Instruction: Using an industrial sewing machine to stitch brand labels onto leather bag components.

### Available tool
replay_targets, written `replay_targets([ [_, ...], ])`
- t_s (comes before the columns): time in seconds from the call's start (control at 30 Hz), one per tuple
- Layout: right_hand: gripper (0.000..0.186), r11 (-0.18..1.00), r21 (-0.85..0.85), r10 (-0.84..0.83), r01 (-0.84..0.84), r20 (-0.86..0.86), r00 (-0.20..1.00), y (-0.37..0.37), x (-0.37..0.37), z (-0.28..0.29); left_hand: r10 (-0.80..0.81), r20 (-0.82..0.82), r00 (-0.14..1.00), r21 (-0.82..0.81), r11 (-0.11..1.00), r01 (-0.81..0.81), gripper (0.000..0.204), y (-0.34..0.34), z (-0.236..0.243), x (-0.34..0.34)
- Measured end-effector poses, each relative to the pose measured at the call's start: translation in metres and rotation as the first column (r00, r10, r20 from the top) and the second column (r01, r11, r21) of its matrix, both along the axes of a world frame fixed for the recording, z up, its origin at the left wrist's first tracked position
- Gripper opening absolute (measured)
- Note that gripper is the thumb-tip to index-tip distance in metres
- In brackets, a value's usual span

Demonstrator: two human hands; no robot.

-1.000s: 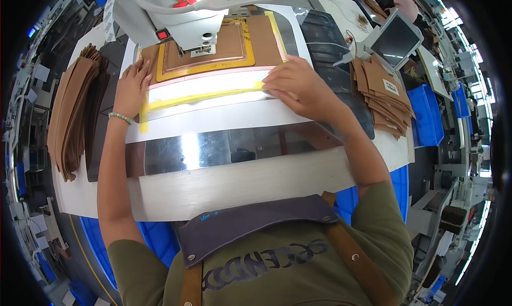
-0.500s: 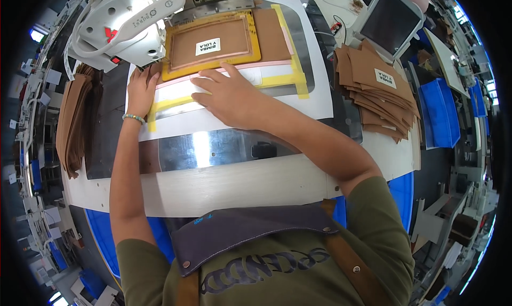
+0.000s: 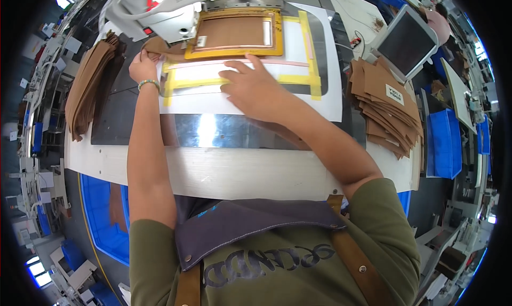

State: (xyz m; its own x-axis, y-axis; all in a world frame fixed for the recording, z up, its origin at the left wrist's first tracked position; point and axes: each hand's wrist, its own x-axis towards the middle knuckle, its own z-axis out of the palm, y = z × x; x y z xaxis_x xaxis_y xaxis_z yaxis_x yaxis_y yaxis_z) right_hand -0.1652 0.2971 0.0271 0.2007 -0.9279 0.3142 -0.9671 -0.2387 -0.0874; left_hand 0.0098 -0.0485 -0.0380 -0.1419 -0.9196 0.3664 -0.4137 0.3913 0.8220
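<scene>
My left hand [image 3: 143, 68], wearing a beaded bracelet, pinches the curled edge of a brown leather-like piece [image 3: 229, 31] at the left of a yellow clamp frame [image 3: 234, 53]. The piece runs from those fingers under the frame and shows through its opening, with part of a white label at the left. A white strip shows inside the opening near its right side. My right hand [image 3: 256, 90] is open with fingers spread, just below the frame's front edge, over a white sheet [image 3: 197, 104] marked with yellow tape. Whether its fingertips touch the sheet I cannot tell.
A white sewing machine head [image 3: 154, 18] stands over the frame's left side. Brown pieces are piled at the left [image 3: 88, 87], and another brown stack [image 3: 384, 103] lies at the right beside a screen [image 3: 408, 42]. Blue bins [image 3: 445, 140] stand beyond.
The brown piece has slid left under the frame, its label going from the opening's middle to its left side. My left hand has pulled its edge outward. The head view has shifted.
</scene>
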Motion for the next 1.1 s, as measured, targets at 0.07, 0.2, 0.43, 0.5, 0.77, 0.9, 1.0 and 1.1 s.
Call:
replay_targets([
  [0.07,0.019,1.000,0.001,0.001,-0.001,0.063,0.998,-0.003,-0.010,-0.006,0.042,-0.357,0.933,0.355,0.930,0.094,0.025,-0.005,0.016,0.007],
  [0.2,0.018,0.999,-0.045,-0.018,0.020,0.037,0.999,-0.004,-0.020,-0.018,-0.137,0.069,0.988,-0.312,0.938,0.151,0.031,0.036,0.081,0.034],
  [0.43,0.024,0.995,-0.050,0.084,-0.081,0.064,0.994,-0.005,-0.005,0.006,-0.152,-0.537,0.830,-0.034,0.987,0.159,0.051,0.074,0.144,0.296],
  [0.5,0.023,0.999,-0.022,0.046,-0.045,0.044,0.998,-0.005,0.005,0.011,-0.017,-0.480,0.877,-0.057,0.998,-0.011,0.050,0.103,0.128,0.358],
  [0.77,0.018,0.999,-0.023,0.036,-0.035,0.047,0.998,-0.024,0.019,-0.005,0.639,-0.085,0.765,0.031,0.769,-0.639,0.056,0.229,-0.035,0.565],
  [0.9,0.019,0.998,-0.038,0.046,-0.043,0.093,0.995,-0.025,0.017,-0.011,0.675,0.072,0.735,0.309,0.685,-0.660,0.064,0.249,-0.111,0.642],
  [1.0,0.020,0.999,-0.034,0.039,-0.036,0.096,0.995,-0.024,0.018,-0.010,0.591,0.270,0.760,0.366,0.668,-0.649,0.069,0.241,-0.151,0.667],
  [1.1,0.021,0.998,-0.030,0.054,-0.050,0.141,0.988,-0.026,0.017,-0.015,0.639,0.309,0.705,0.487,0.530,-0.694,0.075,0.236,-0.156,0.704],
])
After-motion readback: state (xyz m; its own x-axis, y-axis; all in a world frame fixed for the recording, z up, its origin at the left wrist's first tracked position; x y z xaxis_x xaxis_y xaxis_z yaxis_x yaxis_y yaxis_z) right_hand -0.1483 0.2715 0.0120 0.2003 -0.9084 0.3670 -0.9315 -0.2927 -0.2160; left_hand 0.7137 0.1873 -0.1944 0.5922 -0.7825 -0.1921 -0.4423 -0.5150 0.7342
